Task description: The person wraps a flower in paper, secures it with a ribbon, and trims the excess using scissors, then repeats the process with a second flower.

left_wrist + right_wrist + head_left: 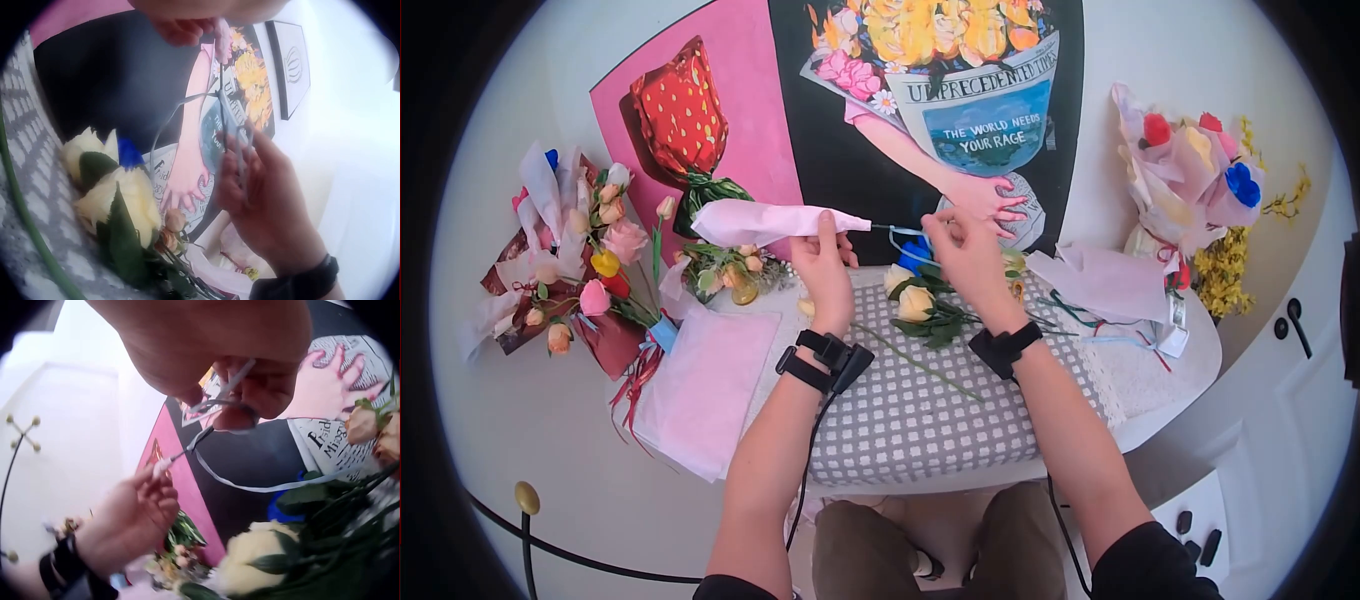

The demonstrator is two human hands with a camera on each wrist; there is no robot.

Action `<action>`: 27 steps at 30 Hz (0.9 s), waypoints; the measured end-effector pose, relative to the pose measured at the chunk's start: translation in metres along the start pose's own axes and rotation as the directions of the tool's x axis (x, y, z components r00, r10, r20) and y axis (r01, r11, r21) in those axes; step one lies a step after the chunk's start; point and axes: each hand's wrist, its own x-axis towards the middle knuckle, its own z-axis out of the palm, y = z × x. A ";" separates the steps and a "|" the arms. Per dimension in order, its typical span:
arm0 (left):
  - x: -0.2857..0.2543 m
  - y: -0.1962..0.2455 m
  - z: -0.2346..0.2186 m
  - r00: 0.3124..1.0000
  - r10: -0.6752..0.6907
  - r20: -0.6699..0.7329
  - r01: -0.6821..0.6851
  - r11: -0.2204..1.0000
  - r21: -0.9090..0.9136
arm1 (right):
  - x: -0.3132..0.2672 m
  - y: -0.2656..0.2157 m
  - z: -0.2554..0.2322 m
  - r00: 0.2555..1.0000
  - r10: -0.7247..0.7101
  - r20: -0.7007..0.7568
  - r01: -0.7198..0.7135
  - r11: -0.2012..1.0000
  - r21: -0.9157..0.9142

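Note:
A pale pink paper wrap (770, 221) lies sideways in my left hand (824, 275), thumb on the near side and fingers behind, at its narrow end. From that end a thin dark stem (180, 455) sticks out to the right. A light blue ribbon (265, 489) loops round the stem, and my right hand (970, 258) pinches it between thumb and fingers. The ribbon's slack hangs in a curve below. Under the hands lie cream roses (915, 303) with green leaves, next to a blue flower (914, 255). Whatever the wrap contains is hidden.
A grey checked cloth (920, 420) covers the table's middle. Pink tissue sheets (700, 385) lie at left, beside wrapped bouquets (605, 270). At right are folded paper (1100, 282), loose ribbons and another bouquet (1185, 185). A single green stem (925, 368) crosses the cloth. Painted panels (840, 120) stand behind.

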 end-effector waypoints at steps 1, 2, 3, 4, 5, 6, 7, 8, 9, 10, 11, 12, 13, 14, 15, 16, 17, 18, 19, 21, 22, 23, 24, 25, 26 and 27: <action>0.001 -0.001 -0.003 0.998 -0.041 0.043 0.039 0.998 0.040 | -0.003 -0.006 0.003 0.993 -0.109 -0.033 0.101 0.978 -0.183; 0.001 -0.002 -0.005 0.993 -0.085 0.082 0.079 0.994 0.081 | -0.005 -0.010 0.005 0.982 -0.164 -0.092 0.148 0.976 -0.162; 0.001 -0.003 -0.007 0.993 -0.086 0.076 0.080 0.994 0.079 | -0.005 -0.010 0.006 0.983 -0.164 -0.086 0.149 0.975 -0.165; 0.000 -0.004 -0.007 0.992 -0.071 0.102 0.061 0.993 0.098 | -0.004 -0.011 0.007 0.917 -0.377 -0.130 0.328 0.899 -0.289; -0.001 -0.004 -0.007 0.990 -0.055 0.129 0.040 0.992 0.116 | -0.003 -0.011 0.007 0.805 -0.575 -0.146 0.479 0.775 -0.413; -0.002 -0.004 -0.007 0.991 -0.055 0.124 0.040 0.993 0.114 | -0.004 -0.010 0.007 0.805 -0.577 -0.141 0.482 0.773 -0.412; -0.003 -0.004 -0.006 0.988 -0.055 0.147 0.039 0.993 0.113 | -0.006 -0.008 0.005 0.788 -0.612 -0.069 0.511 0.712 -0.482; -0.003 -0.003 -0.006 0.984 -0.055 0.171 0.036 0.993 0.111 | -0.007 -0.006 0.005 0.769 -0.640 0.004 0.538 0.643 -0.545; -0.003 -0.003 -0.005 0.984 -0.053 0.171 0.034 0.993 0.110 | -0.006 -0.003 0.006 0.767 -0.642 0.005 0.540 0.641 -0.545; -0.004 -0.002 -0.005 0.981 -0.057 0.187 0.042 0.996 0.084 | -0.006 -0.002 0.007 0.841 -0.539 0.038 0.494 0.737 -0.461; -0.005 -0.002 -0.005 0.977 -0.062 0.204 0.051 0.997 0.057 | -0.006 0.000 0.007 0.899 -0.430 0.084 0.428 0.821 -0.377; -0.005 -0.002 -0.005 0.977 -0.062 0.203 0.051 0.997 0.056 | -0.007 0.001 0.007 0.898 -0.431 0.085 0.429 0.820 -0.378; -0.005 -0.002 -0.006 0.972 -0.056 0.228 0.045 0.998 0.051 | -0.008 -0.005 0.008 0.923 -0.384 0.033 0.373 0.868 -0.327; -0.005 -0.003 -0.006 0.967 -0.050 0.252 0.040 0.998 0.046 | -0.010 -0.010 0.008 0.943 -0.332 -0.016 0.316 0.909 -0.272; -0.005 -0.003 -0.007 0.967 -0.050 0.250 0.040 0.998 0.044 | -0.011 -0.016 0.008 0.943 -0.333 -0.014 0.317 0.908 -0.273; -0.005 -0.004 -0.007 0.964 -0.052 0.261 0.044 0.998 0.036 | -0.012 -0.022 0.008 0.937 -0.346 -0.045 0.321 0.905 -0.278; -0.006 -0.004 -0.007 0.961 -0.054 0.272 0.049 0.998 0.028 | -0.013 -0.024 0.007 0.931 -0.358 -0.076 0.324 0.903 -0.283; -0.006 -0.004 -0.008 0.960 -0.055 0.273 0.049 0.998 0.027 | -0.013 -0.024 0.007 0.931 -0.358 -0.077 0.323 0.902 -0.285; -0.006 -0.003 -0.007 0.956 -0.062 0.288 0.057 0.998 0.028 | -0.014 -0.023 0.007 0.919 -0.387 -0.070 0.351 0.887 -0.301; -0.007 -0.001 -0.005 0.950 -0.069 0.305 0.063 0.998 0.028 | -0.012 -0.017 0.006 0.906 -0.418 -0.064 0.378 0.869 -0.319; -0.008 0.001 -0.004 0.952 -0.069 0.298 0.063 0.998 0.028 | -0.010 -0.013 0.006 0.899 -0.434 -0.050 0.393 0.854 -0.340; -0.009 0.002 -0.002 0.955 -0.069 0.290 0.064 0.998 0.028 | -0.009 -0.009 0.006 0.892 -0.450 -0.035 0.408 0.838 -0.361; -0.009 0.004 -0.001 0.955 -0.069 0.289 0.063 0.998 0.027 | -0.008 -0.006 0.006 0.892 -0.451 -0.034 0.409 0.838 -0.362; -0.010 0.005 0.001 0.955 -0.078 0.287 0.078 0.997 0.013 | -0.007 -0.007 0.007 0.888 -0.456 -0.056 0.410 0.841 -0.353; -0.010 0.005 0.001 0.955 -0.087 0.284 0.091 0.996 -0.001 | -0.007 -0.009 0.007 0.884 -0.462 -0.078 0.411 0.844 -0.344; -0.010 0.005 0.001 0.955 -0.088 0.283 0.092 0.996 -0.001 | -0.007 -0.010 0.006 0.884 -0.461 -0.076 0.411 0.844 -0.344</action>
